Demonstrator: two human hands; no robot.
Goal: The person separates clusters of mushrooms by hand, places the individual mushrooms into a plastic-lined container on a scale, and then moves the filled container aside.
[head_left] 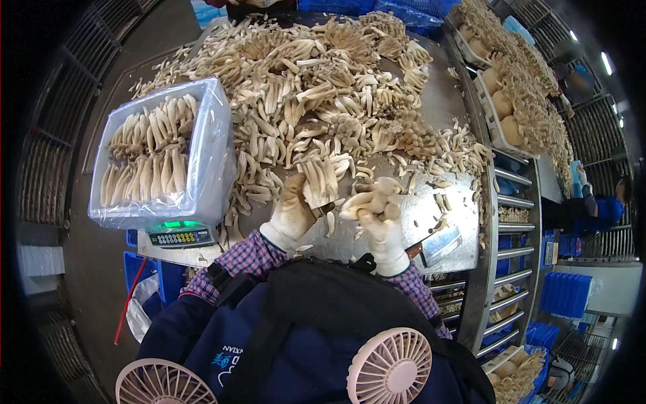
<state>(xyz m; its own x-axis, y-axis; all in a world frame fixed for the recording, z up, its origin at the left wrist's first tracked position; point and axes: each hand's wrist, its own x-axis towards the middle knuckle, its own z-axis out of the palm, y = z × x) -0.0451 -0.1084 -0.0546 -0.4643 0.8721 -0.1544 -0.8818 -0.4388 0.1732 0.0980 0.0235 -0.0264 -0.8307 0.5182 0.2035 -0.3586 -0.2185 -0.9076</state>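
My left hand [289, 212], in a stained white glove, is closed on a clump of mushrooms [319, 180] with pale stems side by side and a flat-cut base. Just to its right, my right hand [383, 244], also gloved, grips several thick mushrooms [371, 200] with brownish caps. A broad-bladed knife [441, 246] with a wooden handle lies on the metal table beside my right wrist; part of its handle is hidden. In front of both hands spreads a large heap of mushrooms [323, 87].
On the left, a plastic-lined white box [212, 148] of mushrooms in rows rests on a scale [180, 237] with a green display. A roller conveyor [515, 252] runs along the right, with white trays [494, 114] of mushroom clumps. Farther right stands another person [602, 209].
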